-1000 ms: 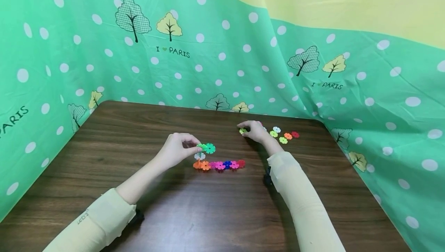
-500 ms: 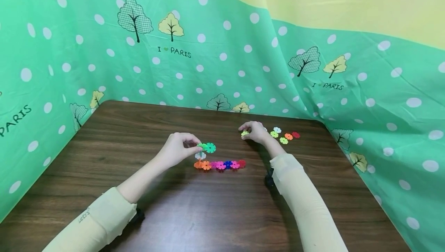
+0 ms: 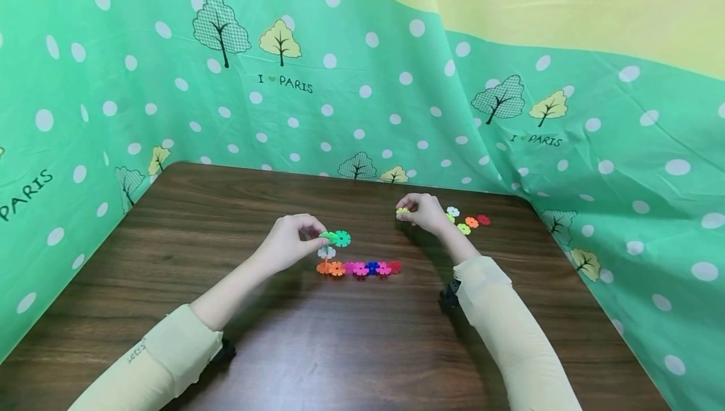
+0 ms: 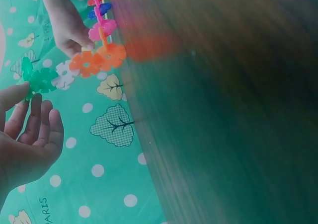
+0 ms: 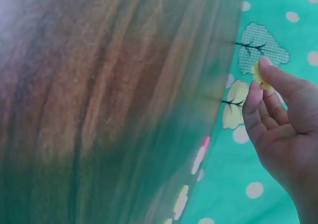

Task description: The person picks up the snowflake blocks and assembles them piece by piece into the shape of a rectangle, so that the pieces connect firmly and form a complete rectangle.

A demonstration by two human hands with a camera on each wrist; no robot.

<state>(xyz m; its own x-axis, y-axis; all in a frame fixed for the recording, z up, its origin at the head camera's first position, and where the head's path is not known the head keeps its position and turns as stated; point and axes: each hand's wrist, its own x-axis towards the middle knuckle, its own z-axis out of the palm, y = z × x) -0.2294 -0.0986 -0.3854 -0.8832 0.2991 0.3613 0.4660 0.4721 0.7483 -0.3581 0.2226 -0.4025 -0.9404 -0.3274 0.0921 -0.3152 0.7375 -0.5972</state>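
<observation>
In the head view my left hand (image 3: pixel 287 244) pinches a green snowflake-shaped connector disc at the top of a linked chain. A second green disc (image 3: pixel 342 238) sticks out to its right. Below it come a white disc (image 3: pixel 326 252) and orange discs (image 3: pixel 337 269), then a row of pink discs (image 3: pixel 360 269), a blue disc (image 3: pixel 372 268) and a red one along the table. The left wrist view shows thumb and fingertips at the green disc (image 4: pixel 43 80). Farther right, my right hand (image 3: pixel 426 213) holds a yellow disc (image 5: pixel 259 77) between thumb and fingertips, above the table.
Several loose discs lie behind the right hand on the brown table (image 3: pixel 351 348): a white disc (image 3: pixel 452 211), a yellow-green disc (image 3: pixel 464 229), an orange disc (image 3: pixel 471 222) and a red disc (image 3: pixel 483 219). A green dotted curtain (image 3: pixel 362 115) hangs behind the table.
The right hand has shifted slightly right with the yellow disc, and its wrist has turned, covering more of the loose discs. The left hand and the chain stay nearly still.
</observation>
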